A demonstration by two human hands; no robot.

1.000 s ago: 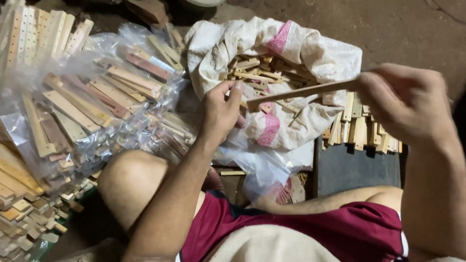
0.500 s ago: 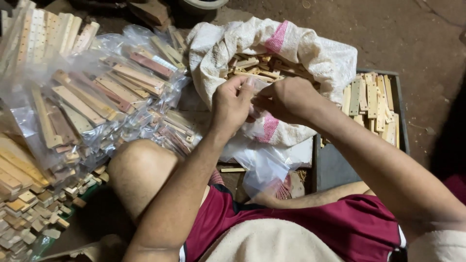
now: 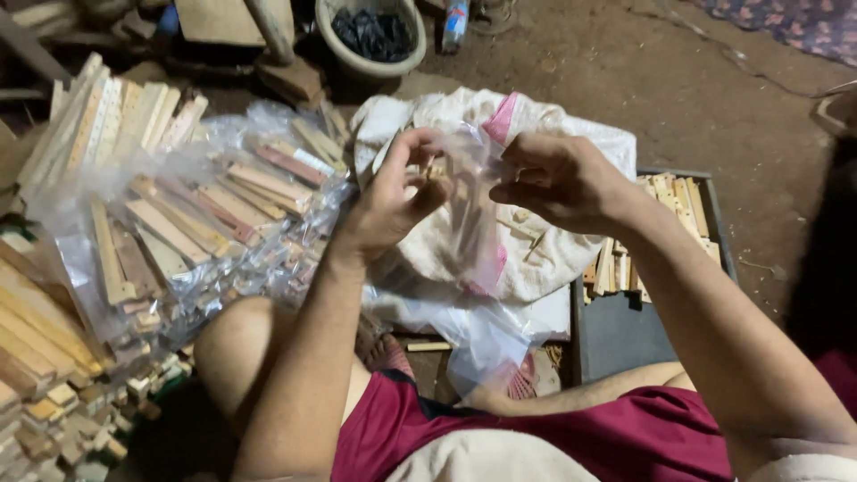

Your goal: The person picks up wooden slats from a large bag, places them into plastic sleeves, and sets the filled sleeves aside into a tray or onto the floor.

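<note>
My left hand (image 3: 397,201) and my right hand (image 3: 558,178) are raised in front of me, each pinching one side of the mouth of a clear plastic bag (image 3: 473,223). The bag hangs between them with thin wooden sticks inside. Behind the hands lies an open white sack (image 3: 553,259) with small wooden pieces in it. My bare knees and red shorts show below.
A heap of clear bags filled with wooden sticks (image 3: 196,223) lies at the left, with loose wooden strips (image 3: 36,357) nearer me. A dark tray of wooden pieces (image 3: 678,223) sits at the right. A round basin (image 3: 370,36) stands on the dirt floor beyond.
A second ago my right hand held a long wooden stick out to the right. Both hands then came together and now hold the clear bag open, raised higher.
</note>
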